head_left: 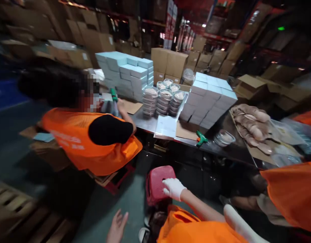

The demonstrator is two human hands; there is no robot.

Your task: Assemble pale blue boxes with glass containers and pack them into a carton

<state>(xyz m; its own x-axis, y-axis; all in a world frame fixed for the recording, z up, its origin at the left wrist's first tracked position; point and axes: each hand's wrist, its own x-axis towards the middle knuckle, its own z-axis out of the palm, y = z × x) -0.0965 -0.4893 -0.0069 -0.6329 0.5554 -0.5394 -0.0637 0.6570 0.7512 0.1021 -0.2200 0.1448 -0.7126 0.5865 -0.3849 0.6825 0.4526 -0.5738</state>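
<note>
My left hand (117, 226) is bare and low in the view. Its fingers are apart, with nothing in them. My right hand (174, 189), in a white glove, reaches down to a red plastic stool (159, 194). Its bent fingers are hooked at the hole in the stool's seat; the fingertips are partly hidden. The stool stands on the floor in front of a dark metal table (145, 124). On the table's near edge lies a green glue gun (201, 138), beyond the reach of either hand.
Stacks of light-blue boxes (208, 98) and clear round containers (150, 101) stand on the table. A co-worker in an orange vest (94, 141) sits left, holding another green glue gun (113, 95). Another orange vest (294, 192) is at right. A wooden pallet (16, 202) lies lower left.
</note>
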